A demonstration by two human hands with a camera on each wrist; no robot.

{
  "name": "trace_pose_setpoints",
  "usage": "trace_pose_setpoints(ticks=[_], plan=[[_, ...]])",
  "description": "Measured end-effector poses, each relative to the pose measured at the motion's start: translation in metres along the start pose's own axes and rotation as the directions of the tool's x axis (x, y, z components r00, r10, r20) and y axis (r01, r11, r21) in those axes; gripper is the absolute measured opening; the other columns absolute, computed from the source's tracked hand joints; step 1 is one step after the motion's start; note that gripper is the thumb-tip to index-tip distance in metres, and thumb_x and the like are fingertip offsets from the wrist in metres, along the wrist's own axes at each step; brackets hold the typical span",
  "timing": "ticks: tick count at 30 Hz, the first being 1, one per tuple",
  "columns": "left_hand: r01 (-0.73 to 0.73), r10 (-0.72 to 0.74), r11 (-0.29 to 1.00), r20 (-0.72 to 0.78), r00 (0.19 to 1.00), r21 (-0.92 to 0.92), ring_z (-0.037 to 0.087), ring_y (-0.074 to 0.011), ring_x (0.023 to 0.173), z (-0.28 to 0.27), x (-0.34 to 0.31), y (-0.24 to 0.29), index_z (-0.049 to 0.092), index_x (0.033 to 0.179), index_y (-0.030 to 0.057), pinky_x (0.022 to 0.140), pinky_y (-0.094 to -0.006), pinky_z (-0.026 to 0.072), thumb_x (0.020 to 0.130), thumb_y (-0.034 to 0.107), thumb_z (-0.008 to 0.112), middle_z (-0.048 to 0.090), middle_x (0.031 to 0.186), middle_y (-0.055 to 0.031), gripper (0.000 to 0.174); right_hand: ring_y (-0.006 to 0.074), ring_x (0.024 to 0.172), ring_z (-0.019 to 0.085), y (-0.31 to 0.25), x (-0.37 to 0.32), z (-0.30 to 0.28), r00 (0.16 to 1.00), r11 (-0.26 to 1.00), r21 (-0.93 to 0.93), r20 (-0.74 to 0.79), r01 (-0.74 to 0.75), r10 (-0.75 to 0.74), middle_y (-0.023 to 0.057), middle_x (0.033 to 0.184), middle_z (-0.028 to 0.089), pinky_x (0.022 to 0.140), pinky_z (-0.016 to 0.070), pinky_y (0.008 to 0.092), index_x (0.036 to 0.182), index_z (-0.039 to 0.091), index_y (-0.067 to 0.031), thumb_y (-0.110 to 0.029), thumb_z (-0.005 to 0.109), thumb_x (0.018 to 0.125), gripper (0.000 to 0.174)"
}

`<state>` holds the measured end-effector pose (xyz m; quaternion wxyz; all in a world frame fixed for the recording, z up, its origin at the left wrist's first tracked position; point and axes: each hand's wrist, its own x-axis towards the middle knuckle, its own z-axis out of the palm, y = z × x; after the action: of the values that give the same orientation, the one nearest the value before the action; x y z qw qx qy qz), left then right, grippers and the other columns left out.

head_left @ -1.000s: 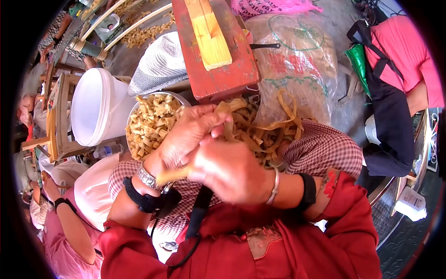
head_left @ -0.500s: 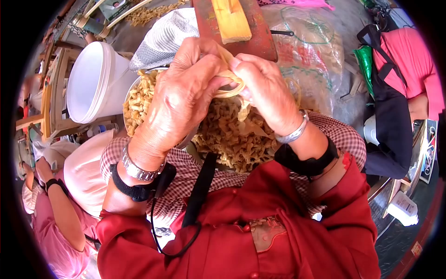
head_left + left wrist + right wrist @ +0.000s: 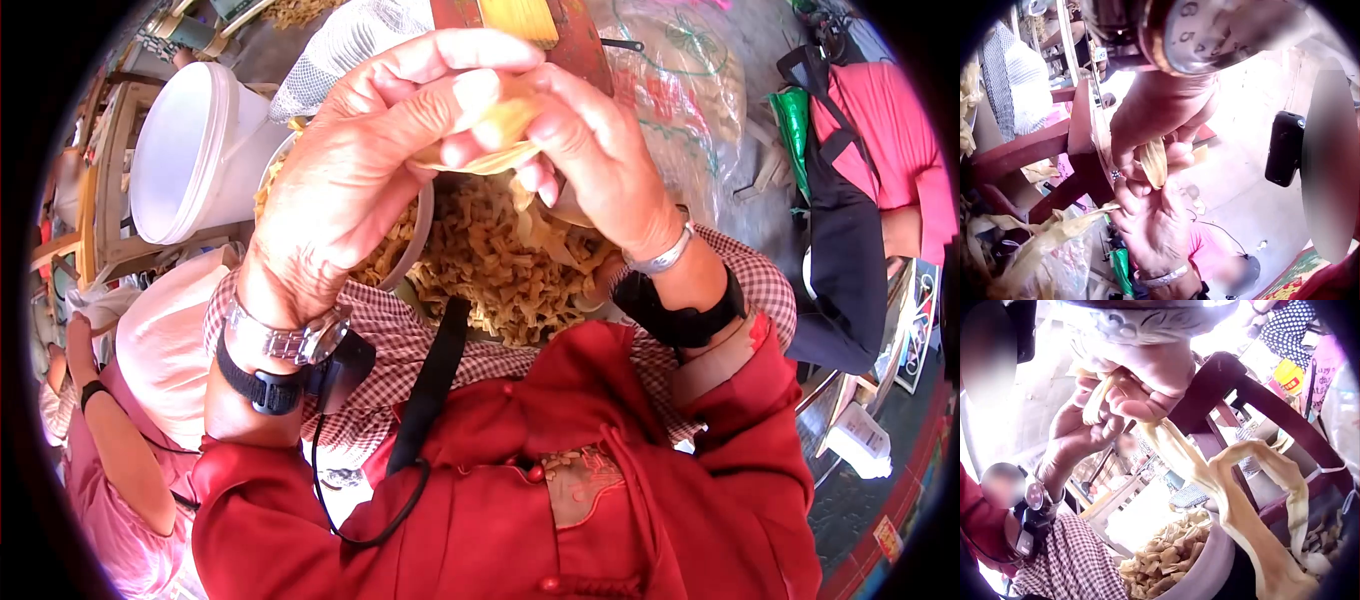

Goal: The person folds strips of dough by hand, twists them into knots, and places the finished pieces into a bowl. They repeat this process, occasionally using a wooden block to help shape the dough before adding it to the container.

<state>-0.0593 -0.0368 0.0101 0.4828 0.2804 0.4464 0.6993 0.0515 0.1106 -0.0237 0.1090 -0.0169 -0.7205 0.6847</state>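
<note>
My left hand (image 3: 365, 140), with a watch on its wrist, pinches a soft pale yellow strip (image 3: 495, 158) between thumb and fingers. From the other side my right hand (image 3: 605, 150), wearing a silver bracelet, grips the same strip. The hands meet fingertip to fingertip in front of my chest. A folded part of the strip (image 3: 1154, 164) shows between the fingers in the left wrist view. Its long tail (image 3: 1191, 465) hangs from under the right hand in the right wrist view. Below lies a heap of yellowish folded pieces (image 3: 490, 265). My left hand partly hides a white bowl (image 3: 418, 240).
Similar folded pieces (image 3: 1163, 553) fill the bowl. A white bucket (image 3: 165, 150) stands at the left. Ahead is a red stool (image 3: 585, 40) bearing a yellow wooden block (image 3: 520, 20), beside a clear plastic bag (image 3: 690, 90). Other people sit on both sides.
Both hands have risen from over the lap toward the camera. The open loop of strip seen half a second ago has become a small fold between the fingers. The stool has shifted upward in view.
</note>
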Motion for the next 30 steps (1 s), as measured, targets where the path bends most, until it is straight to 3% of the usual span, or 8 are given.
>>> trace_pose_setpoints(ticks=[3, 7, 10, 11, 18, 21, 24, 30], plan=[[-0.041, 0.055, 0.973, -0.057, 0.997, 0.228, 0.056, -0.0126, 0.092, 0.01, -0.002, -0.005, 0.055, 0.122, 0.0025, 0.088, -0.0266, 0.0432, 0.087, 0.016, 0.062, 0.061, 0.108, -0.0047, 0.039, 0.0047, 0.052, 0.047, 0.0, -0.001, -0.012, 0.998, 0.999, 0.003, 0.043, -0.038, 0.038, -0.0009, 0.065, 0.051, 0.047, 0.0391, 0.0203, 0.099, 0.056, -0.0026, -0.036, 0.046, 0.096, 0.035], [-0.299, 0.327, 0.521, 0.137, 0.935, 0.799, 0.056, -0.014, 0.096, 0.004, 0.004, -0.025, 0.053, 0.124, 0.0026, 0.089, -0.0272, 0.0428, 0.091, 0.021, 0.057, 0.06, 0.113, -0.0059, 0.038, 0.005, 0.052, 0.048, 0.008, -0.005, -0.004, 0.996, 0.996, 0.006, -0.004, -0.086, 0.086, -0.0012, 0.061, 0.05, 0.047, 0.039, 0.0202, 0.102, 0.056, -0.0022, -0.034, 0.047, 0.096, 0.034], [-0.151, 0.239, 0.809, -0.083, 0.967, 0.568, 0.056, -0.0135, 0.095, 0.013, 0.004, -0.031, 0.053, 0.124, 0.0025, 0.087, -0.0263, 0.0435, 0.095, 0.028, 0.05, 0.06, 0.111, -0.005, 0.039, 0.0067, 0.062, 0.054, 0.002, -0.002, -0.003, 0.995, 0.996, 0.012, -0.028, -0.094, 0.094, 0.0011, 0.073, 0.055, 0.053, 0.0434, 0.0195, 0.107, 0.052, -0.0023, -0.032, 0.05, 0.095, 0.032], [-0.109, 0.155, 0.941, -0.12, 0.981, 0.321, 0.057, -0.0114, 0.083, 0.017, 0.005, -0.028, 0.057, 0.117, 0.0007, 0.078, -0.0234, 0.0456, 0.094, 0.029, 0.053, 0.061, 0.095, -0.0061, 0.037, 0.0072, 0.066, 0.055, 0.004, -0.002, -0.001, 0.997, 0.998, 0.048, -0.065, -0.03, 0.033, 0.0018, 0.076, 0.056, 0.055, 0.0443, 0.0195, 0.108, 0.051, -0.0026, -0.032, 0.051, 0.095, 0.033], [0.153, -0.152, 0.981, 0.018, 0.988, -0.122, 0.062, -0.02, 0.079, 0.016, -0.003, -0.017, 0.053, 0.118, -0.0033, 0.066, -0.0384, 0.0573, 0.096, 0.037, 0.043, 0.061, 0.094, -0.0136, 0.047, 0.0065, 0.071, 0.054, 0.0, -0.017, -0.016, 0.996, 1.0, 0.012, -0.091, 0.017, -0.015, 0.002, 0.08, 0.06, 0.061, 0.0433, 0.0215, 0.097, 0.056, -0.0032, -0.032, 0.058, 0.091, 0.03], [0.079, -0.072, 0.983, 0.048, 0.996, -0.167, 0.053, -0.0145, 0.065, 0.014, -0.001, -0.007, 0.052, 0.117, -0.0053, 0.068, -0.0384, 0.0574, 0.096, 0.037, 0.043, 0.057, 0.099, -0.0123, 0.049, 0.0024, 0.064, 0.048, 0.006, -0.019, -0.019, 0.982, 0.976, -0.183, -0.123, 0.121, -0.145, -0.0035, 0.067, 0.055, 0.055, 0.0384, 0.0203, 0.076, 0.063, -0.0014, -0.027, 0.064, 0.088, 0.028], [-0.032, 0.044, 0.986, 0.068, 0.997, -0.165, 0.046, -0.0086, 0.062, -0.012, 0.0, 0.012, 0.049, 0.12, -0.0089, 0.065, -0.0349, 0.057, 0.098, 0.035, 0.037, 0.052, 0.091, -0.0082, 0.051, 0.0012, 0.06, 0.044, 0.006, -0.024, -0.043, 0.975, 0.988, -0.157, -0.221, -0.012, -0.023, -0.0046, 0.065, 0.053, 0.052, 0.0357, 0.0196, 0.078, 0.063, -0.0016, -0.022, 0.066, 0.086, 0.022], [-0.002, 0.068, 0.967, -0.249, 0.966, 0.256, 0.047, -0.0055, 0.058, 0.001, 0.003, 0.012, 0.052, 0.118, -0.0065, 0.056, -0.0224, 0.0505, 0.098, 0.037, 0.038, 0.056, 0.086, -0.0068, 0.05, 0.0021, 0.058, 0.044, 0.012, -0.022, -0.038, 0.983, 0.972, -0.221, -0.181, -0.083, 0.043, -0.0053, 0.062, 0.05, 0.05, 0.0353, 0.0196, 0.082, 0.063, -0.003, -0.024, 0.063, 0.088, 0.022]])
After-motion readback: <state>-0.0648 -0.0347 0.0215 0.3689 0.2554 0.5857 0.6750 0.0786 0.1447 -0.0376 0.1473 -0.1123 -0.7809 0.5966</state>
